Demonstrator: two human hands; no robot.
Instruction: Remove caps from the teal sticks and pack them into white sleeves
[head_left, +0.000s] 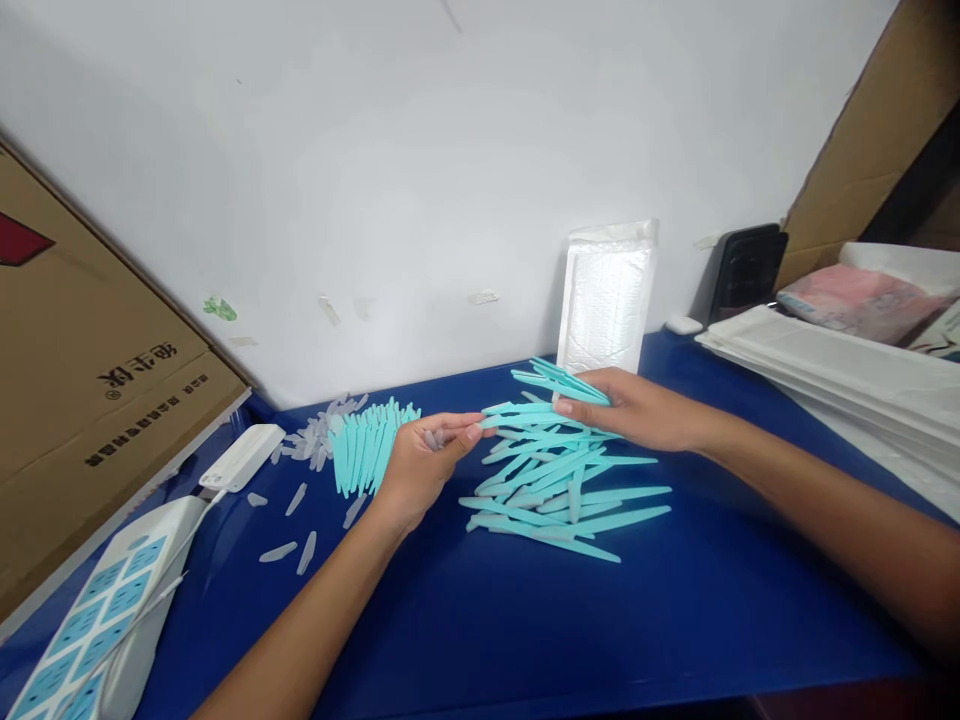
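Left hand [424,460] pinches one turquoise strip [517,410] by its tip, translucent pieces [435,440] tucked in its fingers; right hand [637,408] clasps a turquoise bundle [564,383]. Judged step: working that tip; next move calls for a firm counter-hold. Below, loose pile [555,475] on blue table [465,630]; leftward, neat row [366,448].

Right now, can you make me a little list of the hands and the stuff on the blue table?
Left hand: pinching one turquoise stick's end
Right hand: holding several turquoise sticks
Near hands: messy pile of sticks
Further left: row of sticks, scattered translucent pieces
Front left: power strip
Back: silvery packet standing by the wall
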